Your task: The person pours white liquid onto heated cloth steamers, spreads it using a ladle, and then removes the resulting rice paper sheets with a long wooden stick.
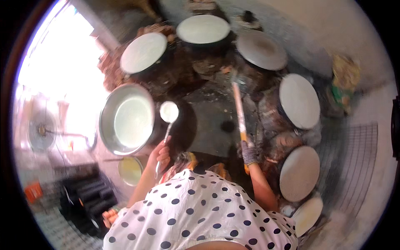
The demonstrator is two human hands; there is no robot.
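My left hand (pixel 159 156) is closed around the handle of a ladle (pixel 169 112), whose round bowl looks white and full. Just left of the ladle stands a wide metal basin (pixel 106 125) with white liquid in its bottom. A grey knitted glove covers my right hand (pixel 250 153), which grips a long, narrow stick-like tool (pixel 239 109) with a yellow handle, pointing away from me. Its far end lies near the stoves and its exact kind is unclear. Round griddles with pale tops, among them one at the far left (pixel 144 53) and one at the right (pixel 299 101), ring me.
A far griddle (pixel 203 29) and a browner one (pixel 261 50) sit on dark stoves. Nearer right are another griddle (pixel 299 173) and a pale round piece (pixel 308 216). A yellowish bowl (pixel 130 171), black rack (pixel 89 200), fan (pixel 41 130) and wire mesh (pixel 354 162) stand around.
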